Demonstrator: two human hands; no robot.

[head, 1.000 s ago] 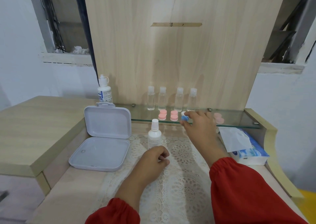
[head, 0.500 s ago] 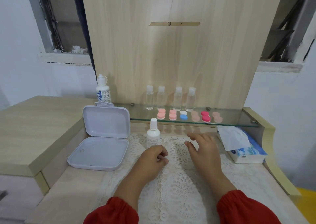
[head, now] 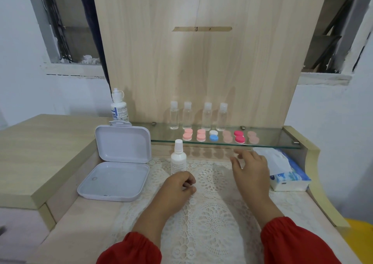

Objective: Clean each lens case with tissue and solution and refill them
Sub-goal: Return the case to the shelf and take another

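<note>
Two red sleeves (head: 298,243) framed the near edge of the dresser as a person sat over a white lace mat (head: 210,213). The left hand (head: 177,187) rested on the mat with its fingers curled loosely inward, holding nothing. The right hand (head: 250,169) hovered just above the mat with fingers spread and straight, also holding nothing, near a pack of tissues (head: 286,169) at the right, from which one white sheet stood up.

Just beyond the left hand stood a small white spray bottle (head: 178,158), upright and capped. To its left a white hinged box (head: 119,163) lay open, its lid raised.

Above the mat ran a glass shelf (head: 272,140). Six lens cases sat along it in a row: two light pink cases (head: 194,135) at the left, a white and blue case (head: 213,135), a pale case (head: 227,136), a deep pink case (head: 239,137) and another pale case (head: 253,137) at the right end. All were capped and apart from both hands.

Behind them four clear bottles (head: 198,115) stood against the wooden back panel (head: 201,62). A larger solution bottle (head: 119,108) stood at the far left, behind the box.
</note>
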